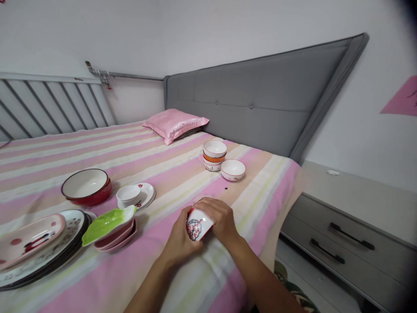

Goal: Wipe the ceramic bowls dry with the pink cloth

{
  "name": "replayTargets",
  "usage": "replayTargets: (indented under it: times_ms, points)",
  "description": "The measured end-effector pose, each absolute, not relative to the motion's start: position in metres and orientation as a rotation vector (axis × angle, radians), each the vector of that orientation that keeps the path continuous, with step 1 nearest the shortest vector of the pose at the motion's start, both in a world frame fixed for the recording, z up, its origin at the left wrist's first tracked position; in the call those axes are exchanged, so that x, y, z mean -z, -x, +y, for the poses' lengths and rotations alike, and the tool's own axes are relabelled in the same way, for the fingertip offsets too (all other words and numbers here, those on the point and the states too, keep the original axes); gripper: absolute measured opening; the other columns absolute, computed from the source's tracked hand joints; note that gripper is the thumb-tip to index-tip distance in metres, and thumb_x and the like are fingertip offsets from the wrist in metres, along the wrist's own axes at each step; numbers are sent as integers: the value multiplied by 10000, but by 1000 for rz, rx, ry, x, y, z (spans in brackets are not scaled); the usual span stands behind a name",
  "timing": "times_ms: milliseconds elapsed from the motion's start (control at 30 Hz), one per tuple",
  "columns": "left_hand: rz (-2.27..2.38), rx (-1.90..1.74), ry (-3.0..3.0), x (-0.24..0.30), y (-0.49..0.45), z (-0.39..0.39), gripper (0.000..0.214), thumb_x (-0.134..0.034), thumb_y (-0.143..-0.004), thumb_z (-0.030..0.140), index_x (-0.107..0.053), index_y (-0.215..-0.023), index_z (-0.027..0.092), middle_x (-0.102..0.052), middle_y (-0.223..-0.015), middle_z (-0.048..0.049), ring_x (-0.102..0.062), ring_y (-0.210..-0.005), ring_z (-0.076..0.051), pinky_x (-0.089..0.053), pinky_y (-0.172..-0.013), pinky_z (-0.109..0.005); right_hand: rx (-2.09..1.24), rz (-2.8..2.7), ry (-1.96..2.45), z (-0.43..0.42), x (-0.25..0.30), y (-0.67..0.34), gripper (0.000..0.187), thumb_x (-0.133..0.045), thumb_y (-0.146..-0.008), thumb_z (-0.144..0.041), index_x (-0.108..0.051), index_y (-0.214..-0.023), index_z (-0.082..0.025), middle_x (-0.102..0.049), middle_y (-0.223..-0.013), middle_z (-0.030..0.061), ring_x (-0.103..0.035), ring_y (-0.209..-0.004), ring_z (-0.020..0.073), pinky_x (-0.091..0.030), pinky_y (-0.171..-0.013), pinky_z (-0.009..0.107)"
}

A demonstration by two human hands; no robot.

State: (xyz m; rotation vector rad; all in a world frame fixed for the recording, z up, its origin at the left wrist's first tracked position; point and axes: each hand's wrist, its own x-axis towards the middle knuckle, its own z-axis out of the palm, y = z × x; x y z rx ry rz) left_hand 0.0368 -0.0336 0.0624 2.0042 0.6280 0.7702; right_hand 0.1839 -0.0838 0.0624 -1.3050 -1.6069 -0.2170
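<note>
Both my hands hold a small white bowl with a red flower pattern (pixel 196 227) just above the striped bed sheet (pixel 169 174). My left hand (pixel 180 241) wraps round its near side. Over its top and right side curls my right hand (pixel 219 217). The bowl is tilted, its patterned side facing me. Farther back on the sheet stands a stack of three small bowls (pixel 214 155), with a single white bowl (pixel 233 169) beside it.
A red-rimmed large bowl (pixel 86 187), small saucers on a plate (pixel 135 195), a green leaf dish on pink dishes (pixel 109 224) and stacked plates (pixel 35 243) lie at left. A pink pillow (pixel 175 124) rests by the grey headboard (pixel 260 100). A grey nightstand (pixel 352 217) stands right.
</note>
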Motion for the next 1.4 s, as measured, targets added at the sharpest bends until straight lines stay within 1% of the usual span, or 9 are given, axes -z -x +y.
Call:
replayTargets:
  times_ms: [300, 500, 700, 833, 1000, 1067, 1133, 1267, 1400]
  points:
    - [604, -767, -1973, -60, -36, -33, 698, -561, -538, 28, -386, -1194, 189, -566, -1039, -36, -563, -898, -205, -463, -764, -303, -119, -1371, 1286, -77, -47, -192, 304, -481, -825, -121, -692, -1005, -246, -692, -1030, 8, -623, -990, 171, -463, -903, 291]
    - [634, -748, -1976, -63, -36, -33, 682, -573, -548, 58, -378, -1190, 182, -578, -1006, -37, -571, -857, -203, -473, -724, -297, -417, -1098, 1267, -70, -38, -193, 326, -483, -728, -109, -712, -930, -225, -710, -988, 7, -657, -907, 188, -502, -840, 291]
    - [647, -734, -1984, -63, -36, -34, 661, -574, -562, 80, -382, -1186, 185, -579, -975, -32, -573, -824, -196, -471, -694, -286, -518, -1017, 1255, -67, -33, -195, 318, -521, -670, -117, -714, -911, -194, -720, -954, 34, -664, -874, 215, -518, -806, 307]
    - [595, -774, -1995, -59, -34, -31, 674, -640, -600, 152, -368, -1216, 181, -574, -1039, -56, -575, -902, -222, -478, -772, -323, -394, -1069, 1273, -71, -35, -193, 305, -498, -735, -118, -710, -933, -215, -716, -974, 21, -667, -894, 204, -522, -807, 303]
    - [498, -833, -2047, -60, -32, -32, 779, -752, -622, 299, -341, -1272, 168, -493, -1251, -130, -481, -1156, -297, -391, -984, -417, 222, -1433, 1264, -86, -55, -184, 302, -467, -858, -113, -683, -1032, -233, -704, -1033, 24, -631, -1017, 187, -465, -918, 327]
    - [506, -850, -2088, -62, -33, -33, 774, -750, -622, 273, -350, -1276, 163, -483, -1281, -139, -454, -1192, -310, -351, -1023, -446, 384, -1591, 1259, -88, -62, -178, 289, -475, -870, -109, -681, -1037, -224, -708, -1026, 36, -630, -1024, 195, -459, -916, 340]
    - [527, -875, -2084, -63, -35, -34, 705, -701, -630, 193, -378, -1255, 162, -510, -1258, -131, -472, -1174, -306, -349, -1024, -459, 439, -1669, 1275, -88, -65, -173, 284, -469, -880, -109, -678, -1038, -218, -709, -1019, 47, -634, -1014, 198, -464, -899, 344]
    - [589, -848, -2039, -65, -36, -35, 672, -583, -572, 52, -406, -1210, 167, -550, -1194, -101, -518, -1112, -280, -399, -983, -437, 406, -1678, 1315, -86, -67, -171, 276, -460, -893, -126, -681, -1025, -226, -712, -990, 45, -636, -992, 190, -468, -883, 337]
    - [615, -813, -2036, -65, -36, -34, 710, -568, -534, 38, -403, -1210, 177, -553, -1185, -88, -522, -1099, -274, -413, -968, -419, 317, -1670, 1339, -85, -69, -178, 269, -440, -908, -149, -686, -990, -222, -712, -957, 37, -640, -949, 179, -470, -859, 317]
